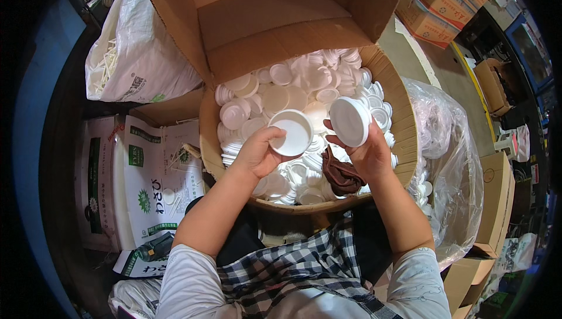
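Both my hands are raised over a large cardboard box [410, 137] heaped with round white plastic lids [281, 74]. My left hand [261, 154] grips a white lid [294, 134] by its edge, thumb on the inner face. In my right hand [373, 154] is another white lid [349, 122], perhaps a small stack, tilted toward the left one; its raised rim shows. The two held pieces are apart. Below my right hand a dark brown cloth [342, 174] lies on the lids at the box's near edge.
A tall open carton [272, 17] stands behind the heap. At left are a white woven sack [143, 55] with thin white sticks and printed cartons [146, 184]. A clear plastic bag [451, 196] hangs at right beside cardboard boxes [494, 202]. Orange printed cartons [436, 8] are stacked far right.
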The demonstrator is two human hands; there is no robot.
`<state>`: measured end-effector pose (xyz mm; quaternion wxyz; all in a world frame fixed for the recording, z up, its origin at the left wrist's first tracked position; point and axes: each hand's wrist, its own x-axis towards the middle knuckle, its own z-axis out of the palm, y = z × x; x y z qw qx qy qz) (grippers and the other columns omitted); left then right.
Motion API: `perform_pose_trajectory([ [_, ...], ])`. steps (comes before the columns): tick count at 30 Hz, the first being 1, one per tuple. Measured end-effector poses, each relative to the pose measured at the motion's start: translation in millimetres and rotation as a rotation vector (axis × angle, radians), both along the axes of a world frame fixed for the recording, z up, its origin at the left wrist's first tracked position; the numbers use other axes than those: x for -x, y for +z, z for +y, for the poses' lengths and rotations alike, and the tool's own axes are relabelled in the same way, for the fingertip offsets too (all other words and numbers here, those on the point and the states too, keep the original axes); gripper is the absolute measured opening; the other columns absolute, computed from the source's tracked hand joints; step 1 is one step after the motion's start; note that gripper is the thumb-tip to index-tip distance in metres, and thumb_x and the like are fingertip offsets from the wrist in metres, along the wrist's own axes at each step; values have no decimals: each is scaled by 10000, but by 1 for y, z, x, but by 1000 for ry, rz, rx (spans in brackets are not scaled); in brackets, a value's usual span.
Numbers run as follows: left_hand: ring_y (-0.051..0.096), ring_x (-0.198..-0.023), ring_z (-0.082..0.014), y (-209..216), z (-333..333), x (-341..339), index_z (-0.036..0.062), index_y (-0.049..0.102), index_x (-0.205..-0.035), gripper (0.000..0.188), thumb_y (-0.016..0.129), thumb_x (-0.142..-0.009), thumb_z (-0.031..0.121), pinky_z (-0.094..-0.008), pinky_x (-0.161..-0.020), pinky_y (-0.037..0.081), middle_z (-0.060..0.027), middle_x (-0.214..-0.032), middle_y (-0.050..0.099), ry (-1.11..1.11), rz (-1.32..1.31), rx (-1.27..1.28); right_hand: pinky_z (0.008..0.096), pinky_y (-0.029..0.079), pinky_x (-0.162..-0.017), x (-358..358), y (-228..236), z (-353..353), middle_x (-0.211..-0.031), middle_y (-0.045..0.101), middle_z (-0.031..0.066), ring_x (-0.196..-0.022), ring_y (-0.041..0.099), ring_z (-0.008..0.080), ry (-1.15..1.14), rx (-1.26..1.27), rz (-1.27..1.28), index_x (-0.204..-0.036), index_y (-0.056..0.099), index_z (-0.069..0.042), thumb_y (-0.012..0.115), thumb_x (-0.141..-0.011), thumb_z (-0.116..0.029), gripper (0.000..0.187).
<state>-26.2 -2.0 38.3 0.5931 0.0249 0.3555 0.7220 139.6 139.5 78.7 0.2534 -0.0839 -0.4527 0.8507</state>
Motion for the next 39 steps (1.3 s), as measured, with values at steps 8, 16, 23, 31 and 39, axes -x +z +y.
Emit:
perform_pose_trajectory([
  [8, 553, -955, -264, 2, -5, 5, 50, 460, -1222, 591, 263, -909, 510, -415, -735, 461, -114, -1140, 556, -203, -217, -386, 330, 375, -952, -2, -6, -10, -1255, 430, 139, -1148, 442, 204, -121, -513, -61, -1215, 364, -29, 667, -708, -48, 591],
  [16, 544, -925, -216, 6, -3, -9, 50, 459, -1225, 448, 249, -937, 322, -360, -753, 425, -77, -1105, 568, -167, 4, -271, 361, 371, -967, 0, -3, -23, -1296, 397, 212, -1202, 421, 287, -145, -1053, -101, -1183, 420, -40, 702, -672, -20, 584],
  [23, 542, -859, -169, 7, -6, -16, 66, 493, -1168, 387, 263, -953, 292, -318, -722, 422, -49, -1019, 587, -157, 100, -203, 377, 367, -972, 3, -4, -21, -1276, 428, 223, -1218, 407, 354, -139, -1223, -118, -1154, 448, -49, 694, -649, -29, 562],
  [31, 554, -850, -166, -2, -6, -13, 54, 470, -1191, 397, 252, -950, 281, -310, -676, 443, -60, -1015, 588, -214, 173, -210, 383, 362, -979, 3, -2, -19, -1285, 433, 206, -1221, 403, 357, -84, -1265, -126, -1136, 465, -55, 686, -645, -29, 539],
  [39, 563, -825, -155, -3, -7, -12, 64, 482, -1179, 396, 246, -951, 287, -297, -647, 447, -49, -993, 594, -226, 201, -174, 382, 360, -982, 3, 2, -20, -1274, 450, 199, -1220, 407, 350, -52, -1261, -151, -1127, 469, -53, 693, -652, -35, 525],
])
